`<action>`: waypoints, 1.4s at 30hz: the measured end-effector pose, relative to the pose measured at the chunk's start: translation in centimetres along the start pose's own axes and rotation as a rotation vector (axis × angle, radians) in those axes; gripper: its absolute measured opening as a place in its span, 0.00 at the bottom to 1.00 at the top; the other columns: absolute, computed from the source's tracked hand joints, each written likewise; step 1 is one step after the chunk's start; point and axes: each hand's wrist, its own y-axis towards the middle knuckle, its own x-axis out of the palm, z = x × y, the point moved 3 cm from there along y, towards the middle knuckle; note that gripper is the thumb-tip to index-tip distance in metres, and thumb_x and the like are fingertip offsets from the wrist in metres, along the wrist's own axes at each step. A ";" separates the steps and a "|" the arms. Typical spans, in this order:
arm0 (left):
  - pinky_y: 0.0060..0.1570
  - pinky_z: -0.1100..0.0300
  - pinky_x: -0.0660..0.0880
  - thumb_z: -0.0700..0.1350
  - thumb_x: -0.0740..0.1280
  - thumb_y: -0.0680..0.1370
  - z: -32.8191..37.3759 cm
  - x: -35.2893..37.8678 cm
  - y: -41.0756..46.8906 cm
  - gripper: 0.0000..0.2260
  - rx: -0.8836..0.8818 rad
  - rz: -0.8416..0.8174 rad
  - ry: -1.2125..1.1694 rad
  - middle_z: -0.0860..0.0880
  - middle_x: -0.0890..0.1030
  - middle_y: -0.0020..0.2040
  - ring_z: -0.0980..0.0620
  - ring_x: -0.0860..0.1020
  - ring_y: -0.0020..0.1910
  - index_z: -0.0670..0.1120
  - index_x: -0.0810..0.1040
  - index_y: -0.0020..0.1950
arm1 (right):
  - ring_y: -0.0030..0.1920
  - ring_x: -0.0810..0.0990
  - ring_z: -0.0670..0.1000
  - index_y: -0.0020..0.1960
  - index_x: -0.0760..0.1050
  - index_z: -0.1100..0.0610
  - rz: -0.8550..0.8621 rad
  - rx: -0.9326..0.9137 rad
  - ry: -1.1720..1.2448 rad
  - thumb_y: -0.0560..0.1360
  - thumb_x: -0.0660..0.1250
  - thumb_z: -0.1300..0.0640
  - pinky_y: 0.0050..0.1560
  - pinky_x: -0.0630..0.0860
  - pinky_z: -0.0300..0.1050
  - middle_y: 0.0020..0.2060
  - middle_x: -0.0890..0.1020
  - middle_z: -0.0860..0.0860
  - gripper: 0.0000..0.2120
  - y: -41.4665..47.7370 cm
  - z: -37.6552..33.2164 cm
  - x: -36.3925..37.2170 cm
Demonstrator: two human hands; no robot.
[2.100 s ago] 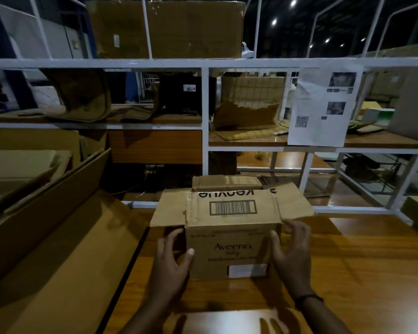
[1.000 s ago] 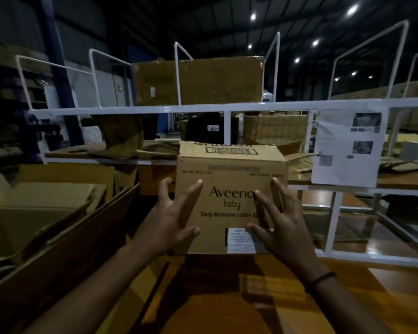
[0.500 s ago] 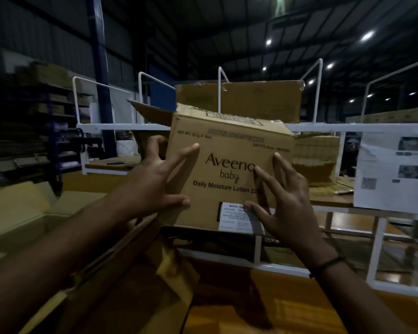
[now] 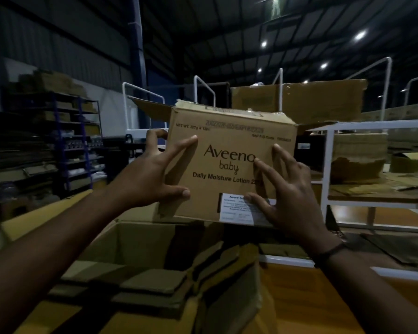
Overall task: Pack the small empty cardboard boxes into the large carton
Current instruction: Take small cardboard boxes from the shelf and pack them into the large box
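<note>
The small cardboard box (image 4: 229,165), printed "Aveeno baby", is up in the air, slightly tilted, with its top flaps open. My left hand (image 4: 152,174) grips its left edge, thumb and forefinger on the front and the other fingers curled round the side. My right hand (image 4: 285,196) presses spread, straight fingers against the right part of the front face, over the white label. Below the box stands the large open carton (image 4: 135,242), with several cardboard pieces or boxes lying inside it.
A white metal rack (image 4: 328,169) stands at the right, with cardboard on its shelves and a big brown box (image 4: 299,100) on top. The wooden table (image 4: 299,300) shows at the lower right. Dark shelving (image 4: 58,141) lines the far left.
The small box was lifted off the table and carried left; it now hangs over the large carton. My view has turned left with it.
</note>
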 end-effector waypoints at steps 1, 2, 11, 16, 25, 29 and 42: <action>0.60 0.43 0.80 0.55 0.82 0.67 -1.3 -0.5 -0.3 0.51 -0.004 0.007 -0.005 0.57 0.45 0.77 0.39 0.68 0.72 0.74 0.50 0.78 | 0.73 0.62 0.68 0.77 0.70 0.48 -0.003 -0.007 -0.007 0.72 0.73 0.39 0.64 0.71 0.62 0.82 0.56 0.56 0.36 0.5 -1.2 0.5; 0.61 0.41 0.79 0.55 0.82 0.67 -2.5 -1.0 -0.6 0.51 -0.010 0.011 -0.011 0.56 0.46 0.78 0.39 0.68 0.72 0.74 0.51 0.78 | 0.74 0.62 0.67 0.77 0.69 0.48 -0.008 -0.015 -0.013 0.72 0.74 0.39 0.65 0.71 0.61 0.82 0.56 0.55 0.37 1.0 -2.2 0.9; 0.66 0.43 0.74 0.53 0.82 0.68 -9.4 -4.5 -4.2 0.51 -0.106 -0.012 -0.027 0.55 0.47 0.77 0.40 0.62 0.76 0.72 0.52 0.79 | 0.73 0.60 0.67 0.78 0.67 0.47 -0.108 -0.086 0.009 0.71 0.72 0.37 0.67 0.71 0.67 0.82 0.52 0.55 0.38 3.5 -9.4 4.5; 0.66 0.42 0.75 0.53 0.81 0.69 -12.2 -4.9 -6.4 0.50 -0.215 -0.082 -0.049 0.58 0.45 0.78 0.39 0.62 0.76 0.72 0.52 0.79 | 0.74 0.56 0.65 0.81 0.61 0.43 -0.231 -0.137 0.037 0.70 0.70 0.35 0.69 0.69 0.65 0.82 0.46 0.53 0.42 4.3 -12.1 6.5; 0.66 0.45 0.74 0.54 0.82 0.69 -19.2 -2.4 -9.5 0.51 -0.203 -0.187 -0.088 0.56 0.47 0.77 0.40 0.63 0.76 0.72 0.50 0.79 | 0.79 0.46 0.66 0.82 0.47 0.38 -0.582 -0.100 -0.140 0.71 0.75 0.36 0.75 0.63 0.63 0.80 0.31 0.49 0.50 2.7 -17.4 9.7; 0.67 0.49 0.75 0.51 0.81 0.72 -22.1 0.8 -10.7 0.52 -0.112 -0.282 -0.152 0.56 0.43 0.77 0.39 0.64 0.76 0.71 0.47 0.80 | 0.78 0.49 0.66 0.81 0.42 0.35 -0.569 -0.064 -0.223 0.70 0.75 0.35 0.72 0.70 0.66 0.80 0.29 0.51 0.53 -0.4 -18.7 12.4; 0.69 0.47 0.73 0.49 0.79 0.74 -25.7 7.3 -13.5 0.61 -0.116 -0.282 -0.439 0.46 0.51 0.84 0.44 0.67 0.76 0.64 0.26 0.78 | 0.75 0.67 0.58 0.81 0.27 0.47 -0.335 0.310 -0.091 0.67 0.82 0.47 0.68 0.74 0.52 0.83 0.44 0.51 0.69 -4.4 -21.1 13.8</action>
